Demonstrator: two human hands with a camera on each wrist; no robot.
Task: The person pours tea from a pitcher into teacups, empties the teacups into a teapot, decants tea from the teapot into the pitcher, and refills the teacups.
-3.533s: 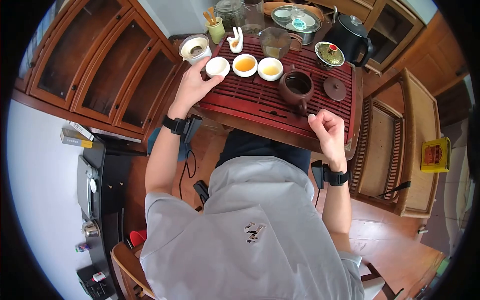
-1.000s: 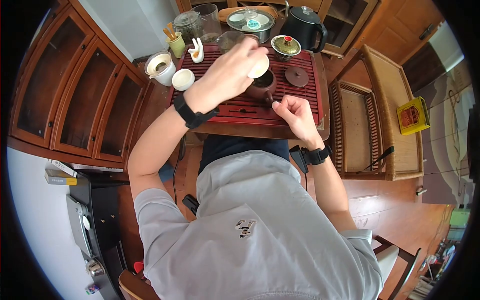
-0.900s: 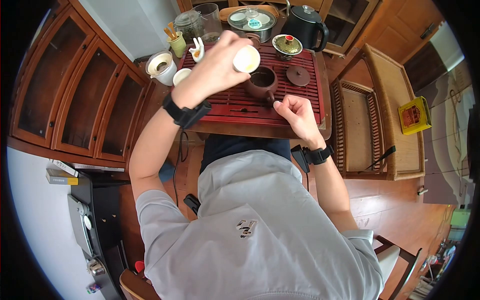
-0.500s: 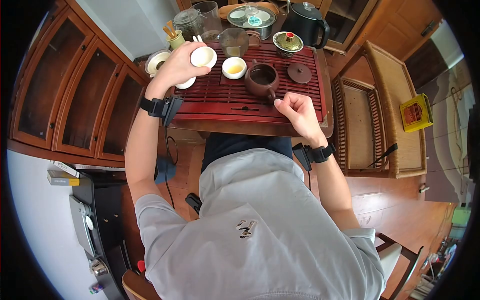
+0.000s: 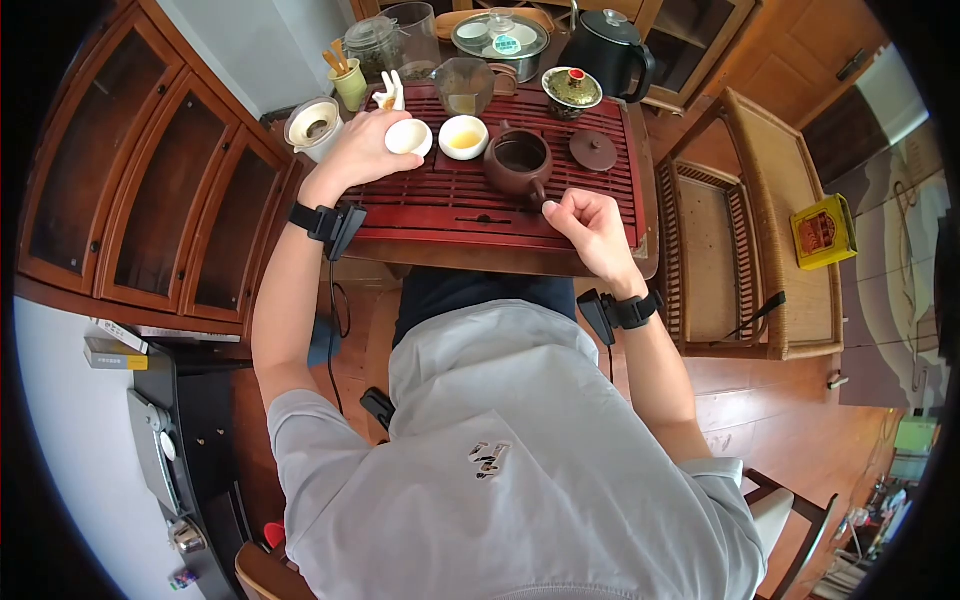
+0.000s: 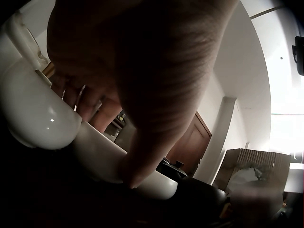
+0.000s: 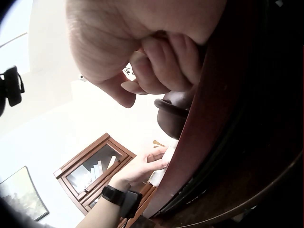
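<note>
Glass-front cabinet (image 5: 130, 165), wood, stands on the person's L side; rattan shelf unit (image 5: 790, 215) on the R, w/ a yellow tin (image 5: 824, 232) on it. Between them I log 1 table (image 5: 500, 262) bearing 1 red slatted tea tray (image 5: 400, 222).

Black kettle (image 5: 606, 58) is at the far R, behind the tray; glass-lidded pot (image 5: 500, 40) is next to it, toward the L.

L hand (image 5: 358, 152): grips 1 white cup (image 5: 409, 137), thumb on the near side, fingers round the far side. That cup is over the tray's L part; I can't tell if its base touches. Contents unclear.

R hand (image 5: 592, 232): closed, fingers curled in, holding nothing, thumb alongside. It's over the tray's near edge, just beside the brown teapot (image 5: 518, 165); R wrist view shows a gap betw. thumb and pot handle (image 7: 171, 108).

Teapot is uncovered, upright on the tray; its brown lid (image 5: 593, 151) lies to its R. Lidded bowl (image 5: 571, 92), red knob, is behind that lid. Glass pitcher (image 5: 463, 85) is at the tray's rear.

Tea cup (image 5: 463, 138), white w/ yellow liquid, sits betw. gripped cup and teapot. L wrist view shows 1 more white vessel (image 6: 38, 109) on the gripped cup's other side.
</note>
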